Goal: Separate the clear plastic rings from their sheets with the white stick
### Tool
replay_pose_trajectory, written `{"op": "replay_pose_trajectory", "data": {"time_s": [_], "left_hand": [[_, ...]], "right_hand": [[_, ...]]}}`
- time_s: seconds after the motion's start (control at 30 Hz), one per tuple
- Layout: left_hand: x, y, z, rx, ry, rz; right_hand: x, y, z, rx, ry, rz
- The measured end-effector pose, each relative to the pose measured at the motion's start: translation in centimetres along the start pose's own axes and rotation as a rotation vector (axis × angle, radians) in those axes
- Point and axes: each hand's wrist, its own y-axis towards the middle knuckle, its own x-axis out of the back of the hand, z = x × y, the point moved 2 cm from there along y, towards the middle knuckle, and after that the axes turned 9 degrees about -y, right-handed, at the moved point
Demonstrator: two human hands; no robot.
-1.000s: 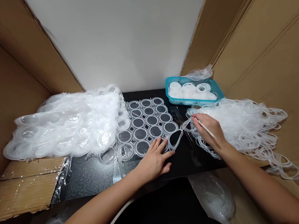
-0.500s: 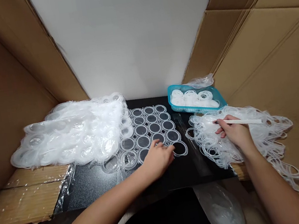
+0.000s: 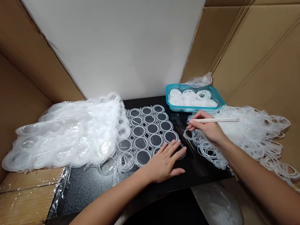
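Working at a black speckled tabletop (image 3: 84, 185), beside a glossy white heap of ring-patterned plastic sheets (image 3: 64, 136) at far left. Pressing on a single ring-patterned plastic sheet (image 3: 145, 130) at mid-table, just right of that heap, with the left hand (image 3: 166, 163) laid flat, loosely spread, gripping nothing. Lowered there since half a second ago, from a raised, curled pose, to cover the near-right corner. Apparently steadied again at that corner, and without the loop seen stretched from there to the right hand a second ago; probably freed by now.

Laid roughly square to the wall, with rows running left to right and columns running away from the body. Impossible to call for overall long axis, with the left side meeting or passing under the heap.

Backed, farther right, by a teal plastic basket (image 3: 216, 93) of white rings (image 3: 189, 100). Gripping a white pen-like tool (image 3: 220, 119) in the closed fingers of the right hand (image 3: 209, 130), drawn back to the left edge of a tangle of clear loops (image 3: 245, 131). Held nearly crosswise, with the working end toward the sheet and the other end over the tangle. Too small to tell of any loop also pinched.
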Motion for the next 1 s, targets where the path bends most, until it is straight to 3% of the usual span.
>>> {"op": "replay_pose_trajectory", "data": {"time_s": [0.07,0.17,0.3,0.43,0.53,0.67,1.0], "left_hand": [[0.9,-0.1,0.7,0.117,-0.002,-0.087],[1.7,-0.9,2.3,0.232,0.077,-0.140],[1.8,-3.1,3.1,0.206,0.162,-0.059],[2.1,-3.6,2.4,0.217,0.210,-0.034],[2.4,-2.2,2.0,0.243,0.223,-0.073],[2.1,-0.7,2.2,0.179,0.150,-0.101],[1.4,-1.2,2.8,0.190,0.131,-0.077]], "right_hand": [[-2.5,0.0,-0.6,-0.062,0.019,0.162],[-4.7,0.3,-1.3,-0.085,0.048,0.268],[-5.2,1.0,-1.4,-0.027,-0.020,0.405],[-5.0,1.5,-1.5,0.095,-0.275,0.589],[-4.8,1.6,-1.8,0.134,-0.336,0.618],[-4.8,1.4,-1.8,0.153,-0.327,0.642],[-5.2,1.2,-1.6,0.164,-0.356,0.642]]}}
